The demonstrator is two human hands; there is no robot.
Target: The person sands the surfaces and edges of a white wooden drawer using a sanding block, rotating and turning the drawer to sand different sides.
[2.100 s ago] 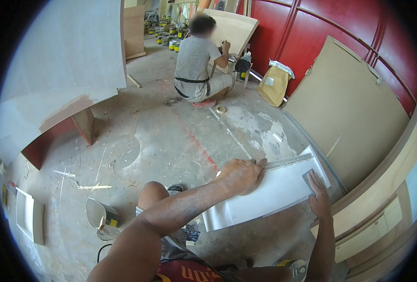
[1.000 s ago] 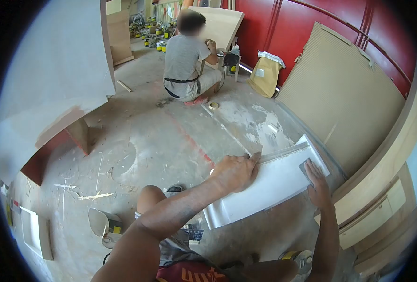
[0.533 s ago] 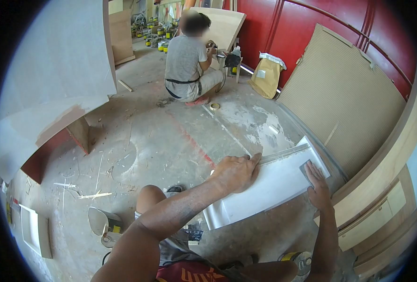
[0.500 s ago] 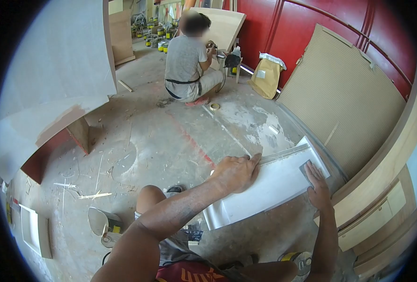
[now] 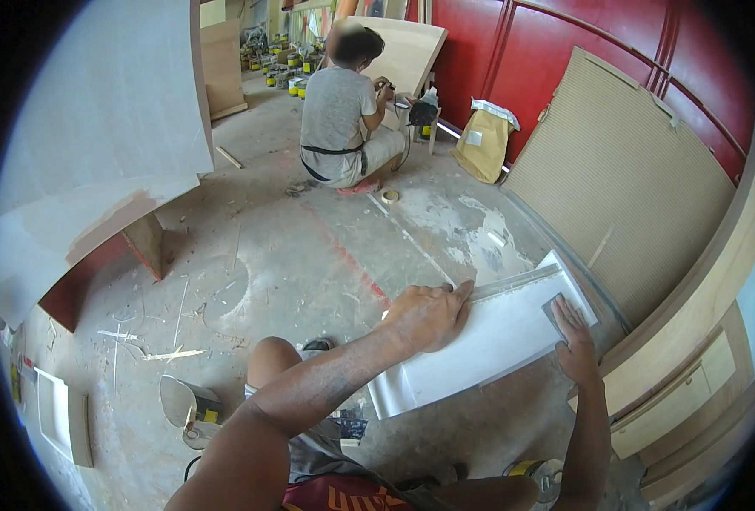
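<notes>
A white panel with a grey strip along its far edge lies at a slant in front of me. My left hand is closed over the panel's far left edge, fingers wrapped around it, thumb side toward the strip. Near the panel's right end, my right hand presses a small grey sanding pad flat against the white surface. The fingers of that hand lie together on the pad. The panel's underside and what supports it are hidden.
A person squats ahead by a pale board. A brown bag and corrugated sheet stand by the red wall. A cut container and white frame are at left; a tin is below right.
Since the earliest frame, the view has shifted slightly. Both hands stay on the panel, with the pad still near its right end. The squatting person's hands have moved a little.
</notes>
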